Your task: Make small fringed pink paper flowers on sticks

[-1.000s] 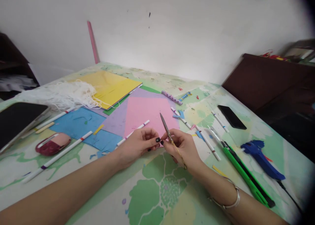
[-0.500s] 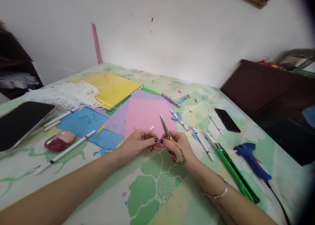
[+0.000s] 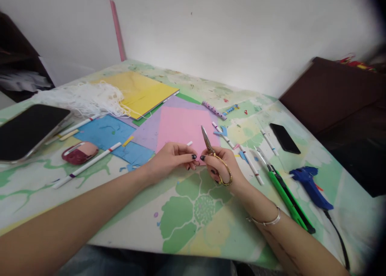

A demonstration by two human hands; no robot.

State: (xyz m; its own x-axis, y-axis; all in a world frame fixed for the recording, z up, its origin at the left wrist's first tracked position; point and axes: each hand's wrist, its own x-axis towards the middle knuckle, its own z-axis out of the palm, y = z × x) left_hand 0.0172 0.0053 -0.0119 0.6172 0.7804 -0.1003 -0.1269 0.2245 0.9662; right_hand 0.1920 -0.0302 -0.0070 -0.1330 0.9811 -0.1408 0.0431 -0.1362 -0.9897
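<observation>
My right hand is closed around gold-handled scissors, whose silver blades point up and away from me. Its thumb and a fingertip are pinched close to my left hand. My left hand is closed too, thumb against fingers. Whatever lies between its fingertips is too small to make out, though a bit of pink shows there. Both hands meet at the near edge of a pink sheet, which lies on a purple sheet. A white stick end shows just beyond my left fingers.
White yarn lies by a yellow pad. Blue sheets, a tablet-like device, a pink-and-maroon case and markers are leftward. Rightward are a green cutter, blue glue gun and phone.
The view has tilted down, so the table's near edge now shows and things sit higher in the picture. My hands keep the same pinched pose with the scissors.
</observation>
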